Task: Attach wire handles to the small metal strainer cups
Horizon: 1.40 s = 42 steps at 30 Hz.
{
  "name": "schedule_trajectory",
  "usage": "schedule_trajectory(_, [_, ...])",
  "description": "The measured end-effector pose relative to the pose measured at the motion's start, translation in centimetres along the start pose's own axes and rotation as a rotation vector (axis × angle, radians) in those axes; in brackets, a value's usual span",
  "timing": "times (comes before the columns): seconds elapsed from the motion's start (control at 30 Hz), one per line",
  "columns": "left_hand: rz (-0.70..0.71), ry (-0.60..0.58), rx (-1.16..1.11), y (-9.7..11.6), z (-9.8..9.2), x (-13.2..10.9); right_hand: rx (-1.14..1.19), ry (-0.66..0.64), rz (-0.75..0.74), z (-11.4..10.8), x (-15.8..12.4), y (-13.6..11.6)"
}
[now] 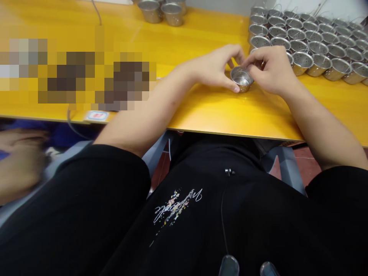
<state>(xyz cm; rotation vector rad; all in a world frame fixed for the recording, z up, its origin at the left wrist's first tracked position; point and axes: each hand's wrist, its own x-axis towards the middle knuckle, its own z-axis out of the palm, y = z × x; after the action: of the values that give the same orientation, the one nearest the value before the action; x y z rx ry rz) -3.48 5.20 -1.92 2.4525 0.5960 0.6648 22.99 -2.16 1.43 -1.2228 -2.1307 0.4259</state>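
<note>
A small metal cup (242,79) stands near the front edge of the yellow table (218,119), between my two hands. My left hand (222,67) wraps round its left side, with the thumb at the front and the fingers behind. On the other side, my right hand (267,69) has thumb and fingers pinched together at the cup's back right rim. Whatever sits in that pinch is too small to make out.
Rows of perforated metal cups (303,61) with thin wire handles fill the back right. More metal cups (172,14) stand at the back centre. Pixelated patches cover the left of the table. Another person's arm (21,168) is at the lower left.
</note>
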Motion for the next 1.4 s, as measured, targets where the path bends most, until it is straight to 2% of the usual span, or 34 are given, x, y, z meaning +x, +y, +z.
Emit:
schedule_trajectory(0.1, [0.012,-0.038,0.058,0.0,0.2,0.2,0.032,-0.025,-0.044,0.3,-0.1,0.1])
schedule_trajectory(0.27, [-0.012,-0.047,0.099,1.5,-0.1,0.4,0.051,-0.077,-0.090,0.7,-0.5,-0.2])
schedule_trajectory(0.4, [-0.019,-0.148,0.169,2.2,-0.4,0.4,0.003,-0.082,-0.079,0.7,-0.5,-0.2])
schedule_trajectory(0.5, [-0.056,-0.216,0.209,2.2,-0.5,0.2,-0.010,-0.046,-0.106,0.6,-0.4,0.1])
schedule_trajectory(0.67, [-0.053,-0.253,0.223,1.2,-0.2,0.2,-0.011,-0.056,-0.086,0.5,-0.2,0.3])
schedule_trajectory(0.8, [-0.128,-0.215,0.208,0.8,0.2,0.2,0.006,-0.056,-0.103,0.5,-0.1,0.1])
schedule_trajectory(1.07, [-0.117,-0.143,0.139,1.1,0.3,0.6,0.061,-0.083,-0.011,0.3,-0.5,-0.7])
schedule_trajectory(1.3, [0.034,0.010,0.053,0.2,1.2,1.0,0.075,-0.121,-0.003,0.0,-0.7,-0.8])
schedule_trajectory(1.4, [0.025,0.030,0.057,0.4,1.3,0.9,0.049,-0.138,-0.005,0.2,-0.7,-0.8])
